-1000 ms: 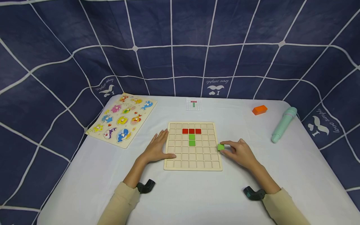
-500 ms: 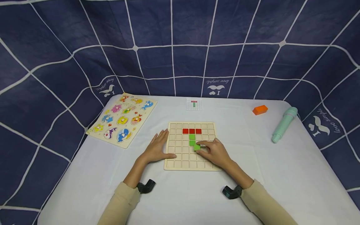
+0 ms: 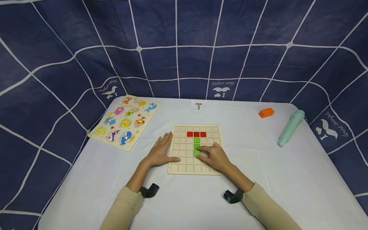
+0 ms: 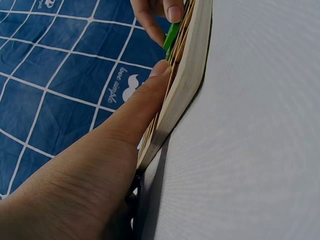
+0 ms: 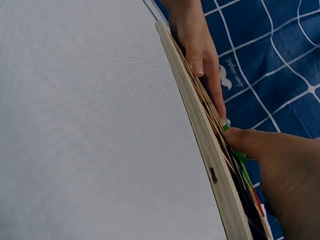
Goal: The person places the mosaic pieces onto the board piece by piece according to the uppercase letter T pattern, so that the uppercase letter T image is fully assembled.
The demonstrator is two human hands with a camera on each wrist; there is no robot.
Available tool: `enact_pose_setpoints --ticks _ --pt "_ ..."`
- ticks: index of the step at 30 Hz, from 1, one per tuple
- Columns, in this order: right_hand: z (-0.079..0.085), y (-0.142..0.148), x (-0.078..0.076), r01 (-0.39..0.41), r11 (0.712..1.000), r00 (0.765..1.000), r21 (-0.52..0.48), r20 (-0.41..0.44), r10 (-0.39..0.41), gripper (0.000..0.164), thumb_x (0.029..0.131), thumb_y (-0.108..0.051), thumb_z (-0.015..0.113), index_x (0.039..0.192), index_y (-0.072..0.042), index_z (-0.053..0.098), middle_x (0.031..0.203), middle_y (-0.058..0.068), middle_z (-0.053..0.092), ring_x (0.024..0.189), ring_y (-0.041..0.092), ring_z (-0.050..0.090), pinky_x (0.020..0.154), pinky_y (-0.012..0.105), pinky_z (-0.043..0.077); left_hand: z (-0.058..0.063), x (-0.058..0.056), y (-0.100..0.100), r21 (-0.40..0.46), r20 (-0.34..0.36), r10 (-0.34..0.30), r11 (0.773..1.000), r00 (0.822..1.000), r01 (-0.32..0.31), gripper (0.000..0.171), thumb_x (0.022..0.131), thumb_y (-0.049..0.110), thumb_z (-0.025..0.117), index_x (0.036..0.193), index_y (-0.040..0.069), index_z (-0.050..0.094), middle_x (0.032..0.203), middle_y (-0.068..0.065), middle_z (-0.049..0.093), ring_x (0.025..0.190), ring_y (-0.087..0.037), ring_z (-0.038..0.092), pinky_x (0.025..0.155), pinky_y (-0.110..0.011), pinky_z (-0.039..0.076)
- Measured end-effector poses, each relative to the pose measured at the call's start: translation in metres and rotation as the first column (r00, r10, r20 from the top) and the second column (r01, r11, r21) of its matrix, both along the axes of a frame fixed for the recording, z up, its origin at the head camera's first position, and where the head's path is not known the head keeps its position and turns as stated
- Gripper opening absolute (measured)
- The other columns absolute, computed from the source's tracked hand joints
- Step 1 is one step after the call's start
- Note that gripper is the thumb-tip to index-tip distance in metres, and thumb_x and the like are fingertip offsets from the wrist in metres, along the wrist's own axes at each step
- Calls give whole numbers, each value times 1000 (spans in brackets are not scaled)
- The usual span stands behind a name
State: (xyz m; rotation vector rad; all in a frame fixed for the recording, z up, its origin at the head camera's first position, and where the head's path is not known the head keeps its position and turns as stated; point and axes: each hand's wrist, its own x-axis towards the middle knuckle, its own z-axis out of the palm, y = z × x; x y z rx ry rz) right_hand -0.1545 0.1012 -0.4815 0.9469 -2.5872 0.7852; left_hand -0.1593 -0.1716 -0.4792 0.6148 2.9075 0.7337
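A wooden grid board (image 3: 181,161) lies in the middle of the table. On it three red squares (image 3: 196,134) form a row, with green squares (image 3: 196,140) in a column below the middle one. My right hand (image 3: 217,157) pinches a green square tile (image 3: 196,153) between thumb and fingers at the column's lower end. In the left wrist view that tile (image 4: 171,36) shows tilted close over the board. My left hand (image 3: 158,151) rests at the board's left edge, fingers straight along it and the thumb lying over the grid.
Behind the board lies a small card (image 3: 198,107) with a red and green T pattern. An animal peg puzzle (image 3: 126,123) is at the back left. An orange block (image 3: 266,112) and a mint-green microphone-shaped object (image 3: 291,128) lie at the back right.
My right hand has carried the green tile leftward from the board's right edge to the bottom of the green column. The left hand and the board have stayed in place.
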Motion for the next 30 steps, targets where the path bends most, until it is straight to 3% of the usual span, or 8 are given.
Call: enact_pose_setpoints --ticks 20,30 --pt "-2 9 1 8 1000 1000 -2 2 -8 31 78 -36 73 103 -19 71 48 -21 34 45 -1 27 58 23 27 -1 -2 6 0 13 -2 1000 1000 2 121 64 71 66 147 0 12 153 -11 8 140 -23 3 112 -38 -1" --pt "10 51 -2 112 992 993 -60 32 -110 25 81 -32 71 101 -16 71 47 -18 32 43 3 27 57 26 26 -1 -2 5 10 20 2 1000 1000 -3 121 64 70 67 147 0 11 153 -12 8 140 -24 2 112 -39 -1"
